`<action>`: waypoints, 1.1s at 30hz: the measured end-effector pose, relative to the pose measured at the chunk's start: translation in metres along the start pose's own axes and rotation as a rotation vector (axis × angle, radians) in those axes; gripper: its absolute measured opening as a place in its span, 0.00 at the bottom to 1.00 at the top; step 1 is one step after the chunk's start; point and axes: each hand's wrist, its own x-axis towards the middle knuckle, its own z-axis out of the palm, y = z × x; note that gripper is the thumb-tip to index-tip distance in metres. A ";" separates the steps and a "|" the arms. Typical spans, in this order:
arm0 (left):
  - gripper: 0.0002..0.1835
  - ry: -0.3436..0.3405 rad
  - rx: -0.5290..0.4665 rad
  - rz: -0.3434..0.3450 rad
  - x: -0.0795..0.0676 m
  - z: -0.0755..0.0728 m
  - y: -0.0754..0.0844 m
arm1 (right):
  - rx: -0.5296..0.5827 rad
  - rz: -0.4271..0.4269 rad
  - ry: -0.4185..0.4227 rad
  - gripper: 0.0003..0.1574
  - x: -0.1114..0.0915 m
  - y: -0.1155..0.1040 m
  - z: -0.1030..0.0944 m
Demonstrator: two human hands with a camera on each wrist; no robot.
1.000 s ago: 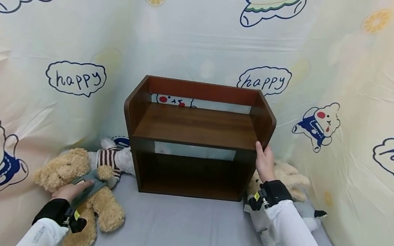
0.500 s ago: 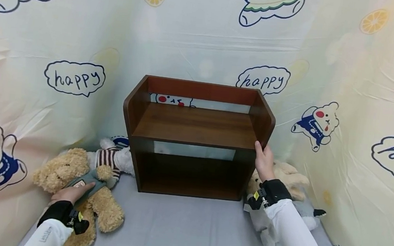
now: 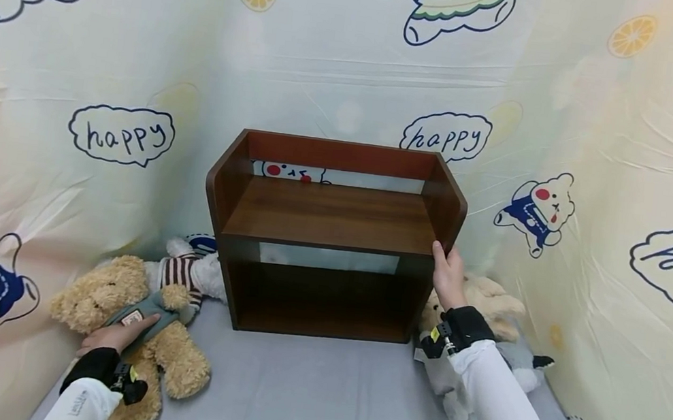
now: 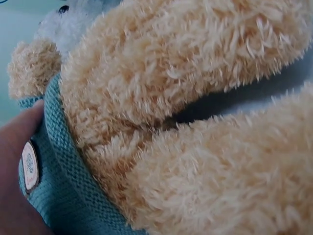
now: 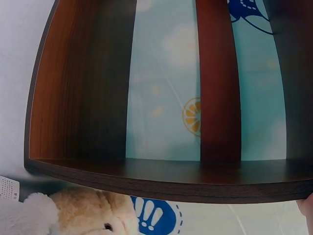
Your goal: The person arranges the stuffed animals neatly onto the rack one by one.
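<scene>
Grey counter (image 3: pixel 305 391), left edge: left hand (image 3: pixel 116 336) grips teddy bear (image 3: pixel 167 346); right hand (image 3: pixel 449 276) holds shelf (image 3: pixel 332 215), which a tug could tip.

Curtains (image 3: pixel 324 92) (printed with cartoon bears (image 3: pixel 534 216)) form a booth-like nook.

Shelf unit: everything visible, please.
The shelf unit is dark brown and wood-look, with two side panels, two tiers and a reddish board across the top back. Back gaps show the printed backdrop. It stands upright on the grey surface, facing the wearer, plush toys on either side, contact unclear. The right hand grips its right panel's front edge.
</scene>
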 end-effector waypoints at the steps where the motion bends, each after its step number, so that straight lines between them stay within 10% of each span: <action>1: 0.76 -0.004 -0.007 0.001 0.000 0.000 0.000 | 0.002 0.006 0.000 0.32 0.000 0.000 0.000; 24: 0.66 -0.020 -0.102 -0.064 0.001 0.002 0.001 | 0.002 -0.009 -0.006 0.32 -0.002 0.000 0.000; 33: 0.64 0.004 -0.319 -0.102 0.003 0.008 0.000 | 0.027 0.018 -0.024 0.29 -0.010 -0.016 -0.002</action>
